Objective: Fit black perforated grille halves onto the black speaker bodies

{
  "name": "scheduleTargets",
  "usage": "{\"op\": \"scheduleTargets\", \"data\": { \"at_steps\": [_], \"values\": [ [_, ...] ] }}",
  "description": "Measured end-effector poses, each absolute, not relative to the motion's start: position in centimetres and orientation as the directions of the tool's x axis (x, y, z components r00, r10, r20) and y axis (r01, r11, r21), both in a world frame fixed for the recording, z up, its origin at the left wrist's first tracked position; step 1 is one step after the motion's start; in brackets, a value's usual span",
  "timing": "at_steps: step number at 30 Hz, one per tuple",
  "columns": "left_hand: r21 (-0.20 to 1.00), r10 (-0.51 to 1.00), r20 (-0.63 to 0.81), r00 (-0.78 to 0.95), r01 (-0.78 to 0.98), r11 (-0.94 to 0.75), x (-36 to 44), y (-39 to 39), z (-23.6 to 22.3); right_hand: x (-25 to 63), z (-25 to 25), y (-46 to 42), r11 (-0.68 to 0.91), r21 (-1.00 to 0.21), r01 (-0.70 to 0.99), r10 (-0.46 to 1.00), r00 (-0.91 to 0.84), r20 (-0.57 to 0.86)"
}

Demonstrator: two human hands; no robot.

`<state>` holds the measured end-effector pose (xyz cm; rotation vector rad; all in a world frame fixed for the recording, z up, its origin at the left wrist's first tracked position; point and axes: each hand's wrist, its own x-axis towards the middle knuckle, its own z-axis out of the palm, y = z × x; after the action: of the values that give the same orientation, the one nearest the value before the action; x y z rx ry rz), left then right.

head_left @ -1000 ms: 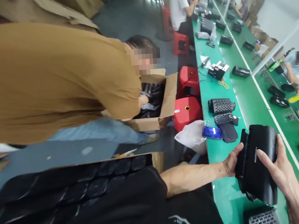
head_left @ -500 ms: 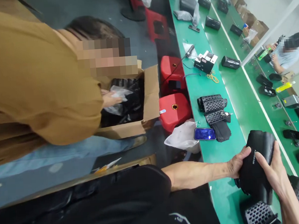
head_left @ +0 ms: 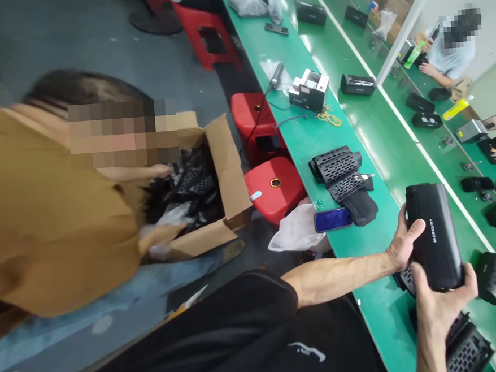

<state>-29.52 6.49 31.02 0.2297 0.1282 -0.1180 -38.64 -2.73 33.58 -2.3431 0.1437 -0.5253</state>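
Both my hands hold a black, rounded speaker housing [head_left: 432, 238] with "MERKURY" lettering, at the right above the green table. My left hand [head_left: 402, 246] grips its upper left side, thumb across the front. At its lower end, my right hand [head_left: 445, 305] clasps it with thumb and fingers on opposite sides. Below my hands lie black perforated grilles [head_left: 469, 349], partly hidden by my right arm. Another perforated piece [head_left: 495, 279] stands to the right. Further up the table are a stack of perforated grilles [head_left: 340, 165], a black cloth [head_left: 360, 207] and a phone [head_left: 332, 220].
At the left, a co-worker in a brown shirt [head_left: 54, 205] reaches into a cardboard box [head_left: 233, 181] of black parts. Red stools [head_left: 273, 187] and a white bag [head_left: 296, 229] stand beside the green table [head_left: 364, 268]. Other workers sit across the divider.
The speaker housing has turned so its lettering faces me more, and my right hand has shifted to its lower end. The view has swung; the co-worker's second hand now shows at the box.
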Motion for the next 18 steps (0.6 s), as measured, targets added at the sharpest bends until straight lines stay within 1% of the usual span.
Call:
{"op": "scheduleTargets", "data": {
  "at_steps": [1,2,3,4,6,7,8,9,10,12,13,15,18],
  "values": [
    [0.239,-0.107,-0.136,0.985,0.138,0.961,-29.5,6.3,31.2,-38.6,33.2,-2.1,-0.741,-0.67,0.041,-0.342,0.836,0.429],
    [0.268,-0.13,-0.131,0.983,0.161,0.95,-29.4,6.3,31.3,-38.4,33.3,-1.9,-0.738,-0.674,0.032,-0.415,0.766,0.49],
    [0.31,-0.167,-0.127,0.978,0.199,0.93,-29.1,6.7,31.4,-38.2,33.7,-2.1,-0.722,-0.692,0.025,-0.46,0.729,0.507],
    [0.371,-0.207,-0.122,0.971,0.238,0.897,-28.6,7.5,31.5,-38.2,34.3,-2.7,-0.699,-0.715,0.017,-0.475,0.737,0.482],
    [0.552,-0.285,-0.079,0.955,0.28,0.785,-26.7,10.1,32.0,-38.8,35.8,-4.7,-0.657,-0.753,-0.026,-0.497,0.766,0.407],
    [0.657,-0.27,-0.032,0.962,0.223,0.72,-25.5,11.8,32.5,-39.3,36.5,-5.8,-0.646,-0.762,-0.053,-0.501,0.782,0.37],
    [0.757,-0.294,0.052,0.955,0.154,0.636,-24.2,13.5,33.1,-40.0,37.1,-6.8,-0.641,-0.764,-0.076,-0.494,0.803,0.334],
    [0.831,-0.386,0.144,0.911,0.1,0.547,-23.1,15.0,33.9,-40.6,37.5,-7.5,-0.641,-0.762,-0.094,-0.477,0.826,0.299],
    [0.88,-0.49,0.211,0.846,0.054,0.473,-22.1,16.3,34.6,-41.1,37.8,-7.9,-0.642,-0.759,-0.106,-0.456,0.849,0.267],
    [0.914,-0.647,0.298,0.702,-0.015,0.405,-20.8,17.9,35.8,-41.4,38.1,-8.2,-0.64,-0.759,-0.119,-0.428,0.876,0.223],
    [0.917,-0.677,0.317,0.664,-0.032,0.399,-20.6,18.3,36.1,-41.3,38.2,-8.3,-0.64,-0.758,-0.124,-0.422,0.881,0.212],
    [0.911,-0.659,0.326,0.677,-0.039,0.411,-20.9,18.3,35.9,-40.6,38.4,-8.6,-0.644,-0.753,-0.137,-0.421,0.885,0.199],
    [0.883,-0.551,0.284,0.784,0.009,0.469,-22.2,17.5,33.9,-39.6,38.5,-9.7,-0.649,-0.749,-0.134,-0.393,0.902,0.179]
  ]
}}
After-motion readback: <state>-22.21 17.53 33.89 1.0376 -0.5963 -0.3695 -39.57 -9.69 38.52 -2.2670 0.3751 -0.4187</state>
